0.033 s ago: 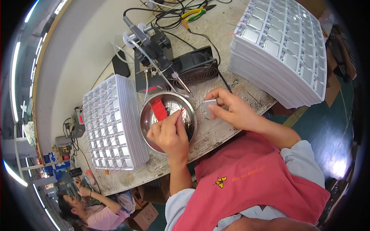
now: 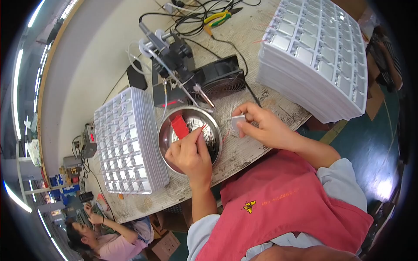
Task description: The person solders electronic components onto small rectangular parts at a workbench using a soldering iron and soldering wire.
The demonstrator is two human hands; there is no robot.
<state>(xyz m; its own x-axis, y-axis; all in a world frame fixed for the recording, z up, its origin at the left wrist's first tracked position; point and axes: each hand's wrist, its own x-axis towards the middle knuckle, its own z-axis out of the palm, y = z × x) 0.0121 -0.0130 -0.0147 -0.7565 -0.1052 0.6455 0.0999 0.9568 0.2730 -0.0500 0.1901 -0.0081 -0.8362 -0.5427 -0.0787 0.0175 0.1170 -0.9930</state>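
My left hand (image 2: 190, 153) is held over a round steel bowl (image 2: 163, 153), its thumb and forefinger pinched on a short thin red wire (image 2: 203, 127). Inside the bowl lie a bundle of red strips (image 2: 179, 126) and many loose dark wires (image 2: 212, 144). To the right of the bowl, above the bench, my right hand (image 2: 264, 126) grips a small flat silver-grey block (image 2: 237, 121) between thumb and fingers. The bent right fingers partly hide the block. A soldering iron (image 2: 204, 96) on a stand points down just behind the bowl, touching neither hand.
Stacked white trays of silver rectangular pieces stand left (image 2: 143, 148) and far right (image 2: 305, 61). A black fan (image 2: 220, 78) sits behind the iron. Pliers (image 2: 219, 17) and cables lie at the back. Another person (image 2: 117, 243) works at the lower left.
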